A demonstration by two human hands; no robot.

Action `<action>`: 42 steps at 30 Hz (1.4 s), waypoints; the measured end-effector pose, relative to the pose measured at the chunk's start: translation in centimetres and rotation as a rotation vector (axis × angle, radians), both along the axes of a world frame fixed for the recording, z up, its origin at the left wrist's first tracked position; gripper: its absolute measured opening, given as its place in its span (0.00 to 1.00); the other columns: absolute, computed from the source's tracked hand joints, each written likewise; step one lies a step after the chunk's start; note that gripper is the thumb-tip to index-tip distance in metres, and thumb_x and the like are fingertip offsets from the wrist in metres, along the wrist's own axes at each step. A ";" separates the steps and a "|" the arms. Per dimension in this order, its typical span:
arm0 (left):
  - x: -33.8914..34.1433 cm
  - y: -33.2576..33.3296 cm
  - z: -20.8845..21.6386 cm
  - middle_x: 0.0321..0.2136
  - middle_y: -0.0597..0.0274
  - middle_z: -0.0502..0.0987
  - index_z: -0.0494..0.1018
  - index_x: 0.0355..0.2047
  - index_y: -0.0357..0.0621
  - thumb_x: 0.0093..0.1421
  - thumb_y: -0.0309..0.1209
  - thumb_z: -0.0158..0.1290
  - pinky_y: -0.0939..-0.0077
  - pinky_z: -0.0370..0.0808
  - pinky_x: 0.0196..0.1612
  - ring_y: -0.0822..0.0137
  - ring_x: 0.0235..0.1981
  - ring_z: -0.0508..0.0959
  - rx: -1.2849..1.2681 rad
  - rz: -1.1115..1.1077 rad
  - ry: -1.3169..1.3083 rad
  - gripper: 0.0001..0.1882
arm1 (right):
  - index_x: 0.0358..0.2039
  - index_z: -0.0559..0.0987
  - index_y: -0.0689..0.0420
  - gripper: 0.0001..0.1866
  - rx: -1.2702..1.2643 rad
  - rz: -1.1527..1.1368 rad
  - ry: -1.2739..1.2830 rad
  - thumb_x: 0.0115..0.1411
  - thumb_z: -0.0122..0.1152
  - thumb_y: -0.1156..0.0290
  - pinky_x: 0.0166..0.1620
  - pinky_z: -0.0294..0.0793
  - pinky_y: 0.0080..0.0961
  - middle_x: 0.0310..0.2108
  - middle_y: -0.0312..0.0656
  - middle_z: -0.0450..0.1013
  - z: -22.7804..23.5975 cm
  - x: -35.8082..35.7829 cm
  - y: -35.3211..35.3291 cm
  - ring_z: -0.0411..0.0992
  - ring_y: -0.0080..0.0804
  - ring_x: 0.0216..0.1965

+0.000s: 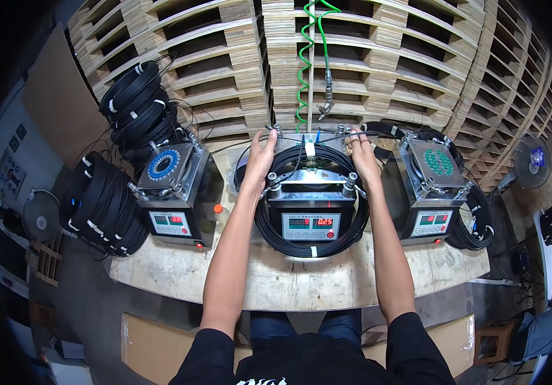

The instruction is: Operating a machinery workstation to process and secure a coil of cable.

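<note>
A black cable coil point(264, 224) with white ties hangs around the middle polishing machine point(280, 224), which has a lit red display. My left hand point(260, 159) reaches to the machine's far left corner, fingers closed at a metal corner knob point(277, 129). At the far right corner, the fingers of my right hand point(366, 160) close at another metal knob point(348, 129). What sits under the fingertips is partly hidden. Between the hands lies the machine's metal top plate point(308, 176), with green and blue connectors partly covered by the cable.
Similar machines stand at the left point(172, 221) and right point(431, 223), one with blue connectors, one with green. Black cable coils point(138, 106) pile up at the left; others point(475, 221) lie at the right. A green spiral air hose point(303, 64) hangs before stacked wooden pallets point(212, 58).
</note>
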State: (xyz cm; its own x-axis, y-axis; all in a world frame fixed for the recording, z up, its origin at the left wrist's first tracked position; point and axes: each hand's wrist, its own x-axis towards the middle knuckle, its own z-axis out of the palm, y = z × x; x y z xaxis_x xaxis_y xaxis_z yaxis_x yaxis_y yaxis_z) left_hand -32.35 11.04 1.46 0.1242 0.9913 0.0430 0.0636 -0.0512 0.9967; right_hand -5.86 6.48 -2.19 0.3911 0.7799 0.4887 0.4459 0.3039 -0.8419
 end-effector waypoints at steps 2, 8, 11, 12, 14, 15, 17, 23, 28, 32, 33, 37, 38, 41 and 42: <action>0.0 0.7 -0.8 0.47 0.46 0.75 0.53 0.69 0.39 0.63 0.60 0.51 0.67 0.64 0.60 0.60 0.52 0.73 0.057 0.079 0.055 0.46 | 0.63 0.68 0.58 0.22 0.002 0.021 0.007 0.73 0.43 0.62 0.41 0.72 0.22 0.38 0.41 0.71 -0.4 0.3 0.3 0.69 0.24 0.37; -0.6 -0.3 0.1 0.55 0.39 0.70 0.51 0.69 0.38 0.67 0.54 0.50 0.65 0.68 0.57 0.54 0.54 0.73 0.053 0.143 0.020 0.42 | 0.64 0.67 0.58 0.23 -0.066 0.148 0.178 0.74 0.41 0.62 0.48 0.70 0.23 0.46 0.42 0.71 1.1 -1.4 -1.1 0.70 0.26 0.42; -0.1 -1.1 1.1 0.53 0.41 0.72 0.50 0.70 0.38 0.66 0.54 0.50 0.65 0.69 0.55 0.55 0.52 0.74 -0.004 0.087 -0.044 0.43 | 0.64 0.67 0.58 0.22 -0.042 0.160 0.187 0.74 0.40 0.62 0.47 0.71 0.23 0.47 0.41 0.70 1.1 -0.8 -1.1 0.70 0.26 0.41; -0.1 -1.2 1.2 0.53 0.41 0.72 0.50 0.70 0.38 0.66 0.54 0.50 0.65 0.69 0.55 0.55 0.52 0.74 -0.004 0.088 -0.044 0.43 | 0.64 0.67 0.57 0.22 -0.014 0.167 0.161 0.74 0.41 0.61 0.41 0.74 0.22 0.41 0.39 0.70 1.2 -0.9 -1.1 0.70 0.23 0.38; 0.0 -1.4 1.4 0.51 0.42 0.73 0.49 0.70 0.38 0.66 0.55 0.51 0.66 0.68 0.57 0.55 0.53 0.74 0.041 0.064 0.004 0.44 | 0.63 0.67 0.57 0.22 -0.029 0.168 0.275 0.74 0.41 0.61 0.40 0.75 0.23 0.41 0.39 0.70 1.2 -1.1 -1.3 0.71 0.23 0.38; -0.1 -1.4 1.3 0.51 0.42 0.73 0.49 0.70 0.38 0.66 0.55 0.51 0.66 0.68 0.57 0.55 0.53 0.74 0.041 0.065 0.005 0.44 | 0.62 0.67 0.58 0.22 -0.044 0.168 0.389 0.74 0.40 0.61 0.39 0.76 0.23 0.41 0.39 0.71 1.3 -1.1 -1.4 0.72 0.24 0.37; -0.4 -1.1 1.2 0.55 0.40 0.71 0.49 0.70 0.38 0.66 0.55 0.51 0.65 0.66 0.59 0.53 0.56 0.72 0.041 0.028 0.077 0.45 | 0.62 0.68 0.58 0.22 -0.057 0.129 0.388 0.74 0.40 0.61 0.39 0.77 0.24 0.41 0.40 0.71 1.4 -1.2 -1.5 0.72 0.25 0.38; 0.2 0.7 -0.6 0.59 0.35 0.68 0.56 0.67 0.37 0.66 0.54 0.49 0.63 0.63 0.62 0.49 0.61 0.68 0.073 0.086 0.049 0.40 | 0.60 0.70 0.59 0.21 -0.052 0.007 0.092 0.73 0.41 0.61 0.40 0.75 0.24 0.40 0.43 0.72 0.2 0.4 -0.6 0.73 0.28 0.40; -0.9 0.6 -0.9 0.57 0.37 0.70 0.59 0.65 0.37 0.67 0.53 0.49 0.64 0.65 0.61 0.51 0.59 0.71 0.087 0.158 0.046 0.37 | 0.61 0.69 0.61 0.21 -0.121 0.134 0.189 0.74 0.42 0.63 0.47 0.69 0.23 0.40 0.41 0.74 0.8 -1.0 -0.8 0.72 0.25 0.41; -0.3 -0.5 0.4 0.53 0.40 0.73 0.58 0.66 0.39 0.66 0.53 0.51 0.65 0.66 0.59 0.54 0.56 0.73 0.021 0.089 -0.104 0.38 | 0.59 0.70 0.61 0.20 -0.042 0.142 0.247 0.72 0.44 0.63 0.40 0.73 0.22 0.39 0.40 0.72 0.8 -0.9 -0.9 0.71 0.24 0.39; -0.4 -0.8 0.7 0.53 0.40 0.73 0.58 0.66 0.39 0.66 0.53 0.51 0.65 0.66 0.59 0.54 0.56 0.73 0.022 0.090 -0.105 0.38 | 0.59 0.70 0.61 0.20 -0.044 0.150 0.273 0.72 0.44 0.63 0.39 0.73 0.22 0.38 0.39 0.72 1.0 -1.0 -1.0 0.71 0.23 0.38; -0.3 -0.9 0.8 0.48 0.44 0.75 0.55 0.69 0.42 0.66 0.55 0.50 0.65 0.67 0.59 0.57 0.52 0.75 0.118 0.051 0.058 0.40 | 0.61 0.69 0.59 0.21 -0.044 0.159 0.309 0.73 0.43 0.63 0.42 0.71 0.21 0.38 0.40 0.74 1.7 -1.4 -1.5 0.72 0.23 0.42; -0.4 -0.7 0.6 0.48 0.44 0.76 0.55 0.69 0.43 0.66 0.55 0.50 0.65 0.67 0.59 0.57 0.53 0.74 0.144 0.062 0.077 0.40 | 0.60 0.70 0.59 0.21 -0.068 0.109 0.318 0.73 0.44 0.63 0.40 0.71 0.21 0.37 0.39 0.73 1.8 -1.6 -1.5 0.71 0.22 0.40; -0.1 -1.2 1.2 0.54 0.40 0.73 0.57 0.68 0.41 0.67 0.54 0.49 0.66 0.65 0.61 0.54 0.57 0.72 0.045 0.004 0.112 0.39 | 0.57 0.72 0.61 0.20 -0.111 0.008 0.247 0.72 0.45 0.63 0.38 0.72 0.23 0.34 0.40 0.73 1.7 -1.3 -1.7 0.71 0.24 0.37; -0.4 -0.8 0.7 0.54 0.40 0.73 0.57 0.68 0.41 0.67 0.54 0.49 0.66 0.65 0.61 0.54 0.57 0.72 0.047 0.012 0.114 0.39 | 0.55 0.73 0.63 0.19 -0.123 -0.026 0.170 0.71 0.46 0.63 0.37 0.72 0.26 0.32 0.41 0.73 1.8 -1.6 -1.6 0.71 0.27 0.35</action>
